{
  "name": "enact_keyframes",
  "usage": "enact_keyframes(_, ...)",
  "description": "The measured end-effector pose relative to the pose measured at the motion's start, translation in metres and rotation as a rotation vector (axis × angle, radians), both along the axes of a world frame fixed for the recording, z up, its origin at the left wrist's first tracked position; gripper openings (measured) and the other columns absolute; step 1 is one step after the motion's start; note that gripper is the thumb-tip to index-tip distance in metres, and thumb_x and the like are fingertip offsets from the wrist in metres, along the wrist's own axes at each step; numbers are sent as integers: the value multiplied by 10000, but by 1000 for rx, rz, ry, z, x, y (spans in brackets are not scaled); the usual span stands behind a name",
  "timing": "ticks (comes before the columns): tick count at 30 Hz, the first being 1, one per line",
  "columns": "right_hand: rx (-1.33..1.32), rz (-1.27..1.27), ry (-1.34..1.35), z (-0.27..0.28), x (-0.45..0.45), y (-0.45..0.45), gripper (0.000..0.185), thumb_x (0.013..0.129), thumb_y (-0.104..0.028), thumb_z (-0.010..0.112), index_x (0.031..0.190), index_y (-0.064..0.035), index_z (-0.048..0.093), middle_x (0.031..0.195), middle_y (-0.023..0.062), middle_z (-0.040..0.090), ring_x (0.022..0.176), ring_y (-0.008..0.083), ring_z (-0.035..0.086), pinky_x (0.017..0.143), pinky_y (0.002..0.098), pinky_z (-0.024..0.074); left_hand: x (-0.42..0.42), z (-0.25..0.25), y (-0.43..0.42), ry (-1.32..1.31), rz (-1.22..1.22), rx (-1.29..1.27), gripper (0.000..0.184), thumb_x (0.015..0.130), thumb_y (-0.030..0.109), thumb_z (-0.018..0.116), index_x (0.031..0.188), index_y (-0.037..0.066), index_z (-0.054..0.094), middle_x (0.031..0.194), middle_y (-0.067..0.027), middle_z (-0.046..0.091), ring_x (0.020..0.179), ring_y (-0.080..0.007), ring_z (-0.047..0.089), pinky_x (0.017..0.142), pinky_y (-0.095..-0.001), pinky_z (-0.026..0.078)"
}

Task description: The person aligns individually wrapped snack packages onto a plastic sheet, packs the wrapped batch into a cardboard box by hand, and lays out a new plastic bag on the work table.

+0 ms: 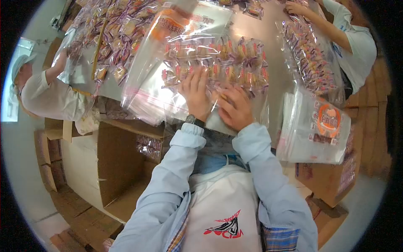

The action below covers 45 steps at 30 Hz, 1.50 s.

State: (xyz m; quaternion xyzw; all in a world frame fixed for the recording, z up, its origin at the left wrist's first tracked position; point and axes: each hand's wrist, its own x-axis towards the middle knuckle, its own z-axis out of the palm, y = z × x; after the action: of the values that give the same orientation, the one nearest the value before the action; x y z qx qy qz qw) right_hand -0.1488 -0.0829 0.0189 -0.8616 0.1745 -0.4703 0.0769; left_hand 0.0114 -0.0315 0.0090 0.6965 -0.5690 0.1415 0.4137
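Note:
My left hand (pixel 195 94) lies with its fingers stretched out over the lower row of small wrapped snacks (pixel 216 70). Its fingertips touch the clear plastic bag around them. Beside it, my right hand (pixel 236 108) has curled fingers around a single wrapped snack (pixel 223 98) near the bag's close end; part of that snack is hidden. Two rows of snacks with red print lie side by side in the bag. To the left, a stack of flat clear bags (pixel 147 90) with orange print reaches under my left forearm.
Loose wrapped snacks (pixel 121 40) are heaped at the table's far left. A filled bag (pixel 306 56) and printed empty bags (pixel 319 126) lie right. One person (pixel 50 88) works left, another (pixel 352 42) right. An open cardboard box (pixel 119 161) stands below the table edge.

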Motion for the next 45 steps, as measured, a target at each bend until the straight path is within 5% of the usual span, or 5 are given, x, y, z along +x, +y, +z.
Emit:
enact_keyframes(6,-122,29,76,23,6,-7,368,781,-259,831,1131,-230,718,1167,-17,713,1154,193,674,959,397,512,4,-3,-1,7,-8,-36,557,871,230,654,1405,81,602,1396,-76,631,1283,-297,552,1097,-502,298)
enact_keyframes(16,3,-59,38,7,-5,-28,302,793,-226,805,1092,-223,768,1119,-20,695,1000,190,656,902,423,439,-8,2,-4,197,142,-45,551,785,201,810,1301,87,656,1362,-102,631,1297,-307,479,1102,-506,282)
enact_keyframes(23,-19,-253,188,10,12,-19,396,825,-253,763,1218,-226,730,1134,-4,691,1059,240,630,971,434,430,-1,-2,-3,-115,118,91,499,737,214,779,1232,159,732,1460,-58,565,1352,-333,456,1107,-508,273)
enact_keyframes(31,-180,-140,297,10,3,-40,411,859,-191,685,1268,-224,715,1266,17,693,1264,249,609,1100,454,391,-12,2,-16,-124,210,133,336,789,252,781,1115,174,762,1370,-74,594,1323,-340,450,1095,-553,266)
enact_keyframes(45,-62,-408,408,7,25,-49,387,861,-212,701,1248,-221,716,1311,7,675,1176,222,606,1028,495,389,-5,9,-24,-109,292,14,290,761,344,813,979,164,750,1108,-108,629,1163,-355,511,1001,-521,333)
